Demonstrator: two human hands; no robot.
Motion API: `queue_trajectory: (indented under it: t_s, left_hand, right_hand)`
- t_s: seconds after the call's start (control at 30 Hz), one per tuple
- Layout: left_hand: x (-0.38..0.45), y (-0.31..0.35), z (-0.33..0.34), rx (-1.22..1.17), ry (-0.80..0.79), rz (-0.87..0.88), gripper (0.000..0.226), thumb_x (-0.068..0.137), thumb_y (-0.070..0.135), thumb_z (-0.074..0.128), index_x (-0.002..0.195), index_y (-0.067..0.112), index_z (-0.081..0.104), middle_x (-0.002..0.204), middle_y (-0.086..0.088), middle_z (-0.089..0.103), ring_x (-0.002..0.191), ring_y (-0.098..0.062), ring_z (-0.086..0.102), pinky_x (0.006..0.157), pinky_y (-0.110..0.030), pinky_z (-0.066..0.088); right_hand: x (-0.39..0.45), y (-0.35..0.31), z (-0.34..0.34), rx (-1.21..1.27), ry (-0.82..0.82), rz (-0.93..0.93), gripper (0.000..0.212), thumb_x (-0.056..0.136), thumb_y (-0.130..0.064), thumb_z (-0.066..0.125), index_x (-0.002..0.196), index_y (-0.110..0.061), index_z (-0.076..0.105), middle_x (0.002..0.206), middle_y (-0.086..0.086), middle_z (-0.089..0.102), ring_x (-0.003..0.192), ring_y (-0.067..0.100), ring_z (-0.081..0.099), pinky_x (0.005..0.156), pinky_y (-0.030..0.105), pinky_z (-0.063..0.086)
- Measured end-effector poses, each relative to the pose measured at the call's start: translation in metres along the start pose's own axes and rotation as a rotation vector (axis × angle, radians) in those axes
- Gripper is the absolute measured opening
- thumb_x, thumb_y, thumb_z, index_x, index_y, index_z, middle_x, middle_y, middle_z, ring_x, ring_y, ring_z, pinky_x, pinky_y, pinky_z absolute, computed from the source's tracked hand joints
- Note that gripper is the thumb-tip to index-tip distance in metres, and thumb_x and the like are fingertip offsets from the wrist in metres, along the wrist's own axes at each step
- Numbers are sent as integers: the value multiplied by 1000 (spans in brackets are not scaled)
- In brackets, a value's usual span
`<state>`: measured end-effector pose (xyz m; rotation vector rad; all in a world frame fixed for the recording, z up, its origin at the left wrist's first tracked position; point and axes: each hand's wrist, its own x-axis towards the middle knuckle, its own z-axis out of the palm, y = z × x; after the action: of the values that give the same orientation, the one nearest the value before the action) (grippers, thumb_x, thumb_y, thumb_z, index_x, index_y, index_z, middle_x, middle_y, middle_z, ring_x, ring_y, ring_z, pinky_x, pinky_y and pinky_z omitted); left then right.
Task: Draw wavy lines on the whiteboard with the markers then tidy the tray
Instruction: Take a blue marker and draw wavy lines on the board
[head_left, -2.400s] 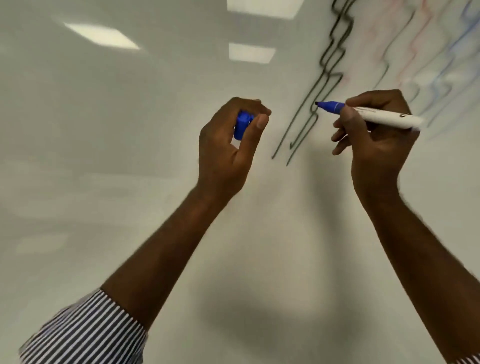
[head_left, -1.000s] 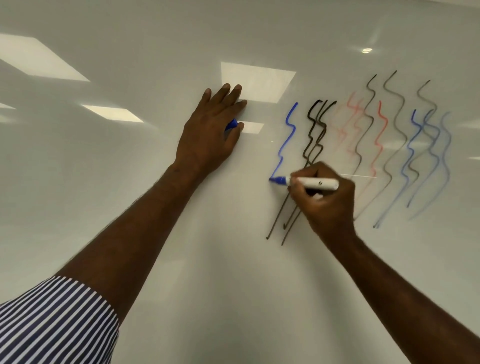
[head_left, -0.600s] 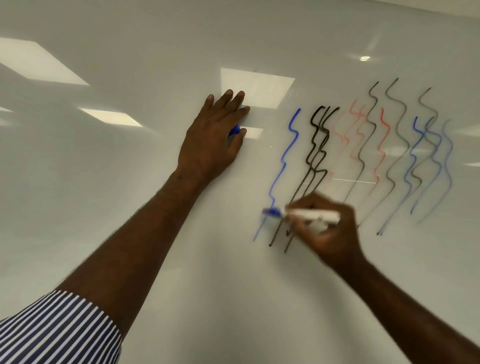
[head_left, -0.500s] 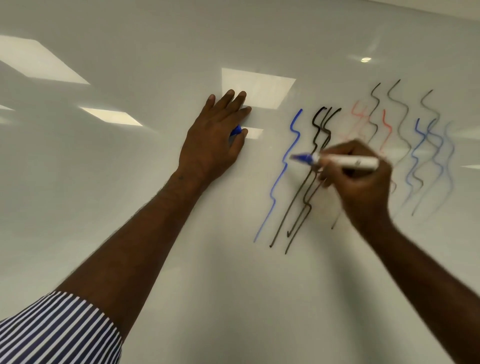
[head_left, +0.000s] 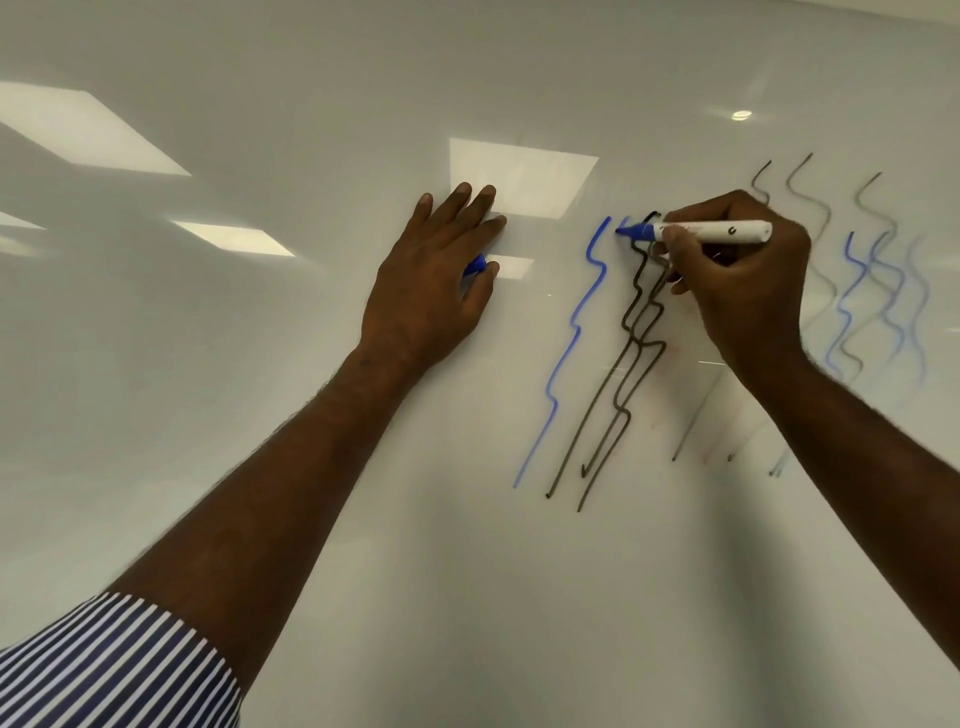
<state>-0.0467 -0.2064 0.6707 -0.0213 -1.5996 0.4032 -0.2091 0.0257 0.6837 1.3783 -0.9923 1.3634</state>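
In the head view, the whiteboard (head_left: 260, 364) fills the whole picture, and the ceiling lights are reflected on its shiny surface.

The left hand (head_left: 431, 286) lies flat against the whiteboard with the fingers straight and stretched upward. A blue marker cap (head_left: 475, 265) is kept between the thumb and the side of the palm; only a small part of it shows, pressed toward the board. The left forearm comes from the lower left, and a sleeve with blue and white stripes (head_left: 114, 670) covers the arm at the bottom corner.

The right hand (head_left: 737, 280) is to the right of the left one, its fingers curled around a blue marker (head_left: 711, 232) with a white barrel. The marker lies almost horizontal and points to the left. Its blue tip touches the whiteboard at the top of a short new blue stroke (head_left: 625, 226).

Just left of this tip is a long blue wavy line (head_left: 571, 332) that runs down the board. Just right of it, partly under the marker, is a group of black wavy lines (head_left: 631, 353). Further right, partly hidden by the right hand and arm, there are more grey and blue wavy lines (head_left: 878, 291), some of them pale and blurred.
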Motion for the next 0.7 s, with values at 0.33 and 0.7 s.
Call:
queue_trajectory:
  t_s: [0.33,0.7]
  left_hand:
    - [-2,0,1,-9,-11,-15,48,102,31,51,146,12,48,159,-5,38,150,-21,30,125,-43,19]
    - [-4,1,2,-15,6,-6,47,101,29,53,145,11,50,157,-6,40,149,-22,32,125,-43,19]
  right_hand:
    - [-61,-13,-1,38,-53,66,6,91,-10,74,94,-6,71,85,7,72,71,27,69,61,41,58]
    - [-137,-21,9,130,-364,9,6,80,-3,74,85,-5,76,76,-2,70,60,13,63,53,29,48]
